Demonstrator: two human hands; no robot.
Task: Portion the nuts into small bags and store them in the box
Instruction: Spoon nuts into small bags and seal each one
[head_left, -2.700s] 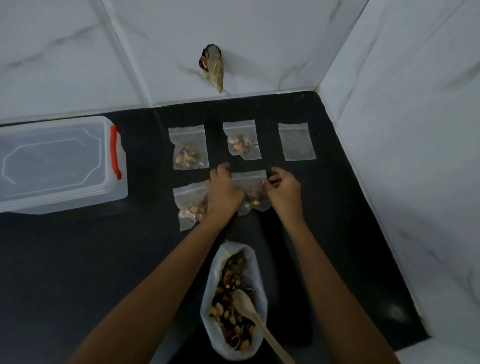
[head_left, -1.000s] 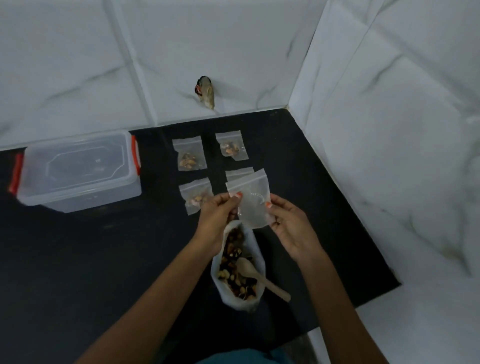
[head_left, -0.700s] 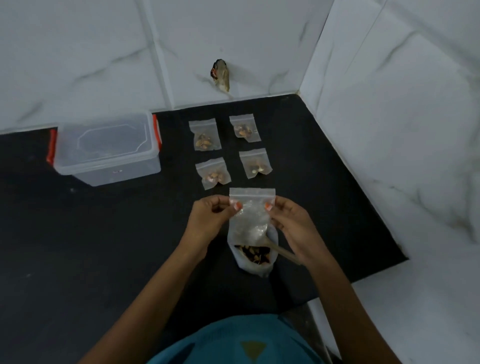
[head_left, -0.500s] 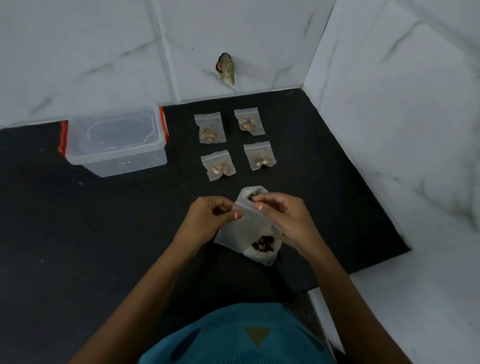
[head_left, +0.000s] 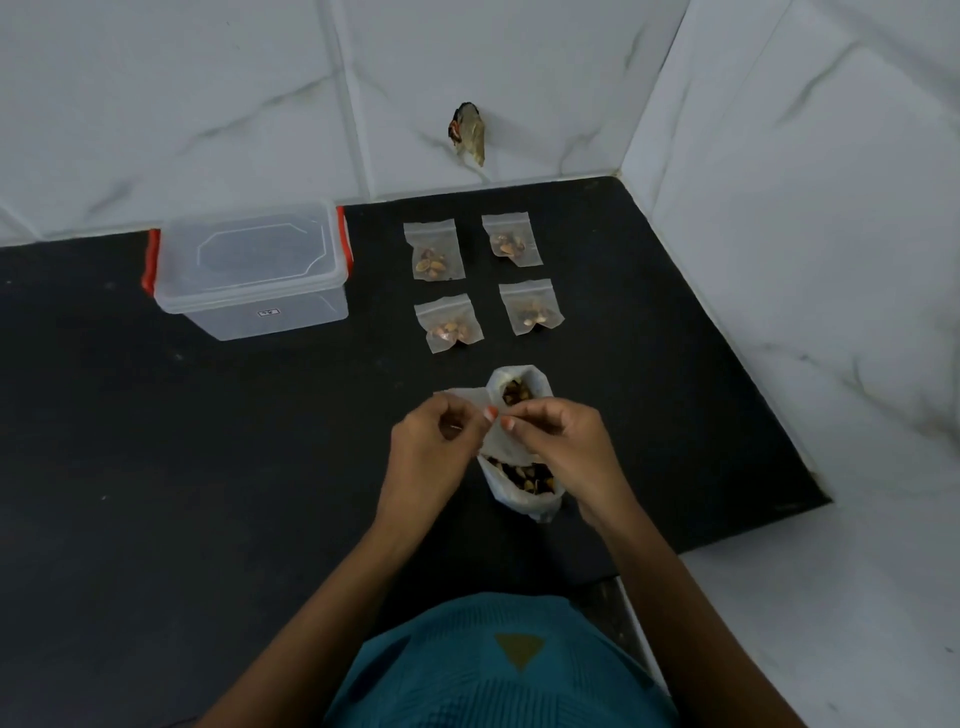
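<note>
An empty small clear bag (head_left: 501, 441) is held over the big nut bag (head_left: 524, 483). My left hand (head_left: 434, 441) pinches its left top edge and my right hand (head_left: 558, 441) pinches the right top edge, fingertips almost touching. The big bag stands open on the black counter with mixed nuts showing above and below the small bag. Beyond it lie several small bags with nuts in two rows, among them one (head_left: 435, 250) at far left and one (head_left: 531, 308) at near right. A clear box (head_left: 249, 270) with red latches stands shut at the left.
White marble-look walls close the back and right of the black counter (head_left: 208, 467). A small crumpled wrapper (head_left: 469, 132) sticks to the back wall. The counter's front edge runs near my body, and a white ledge (head_left: 805, 597) lies at lower right.
My hands carried the empty small bag toward me and lowered it over the big nut bag, drawing closer together at its top. The head camera moved back, so box and filled bags look farther.
</note>
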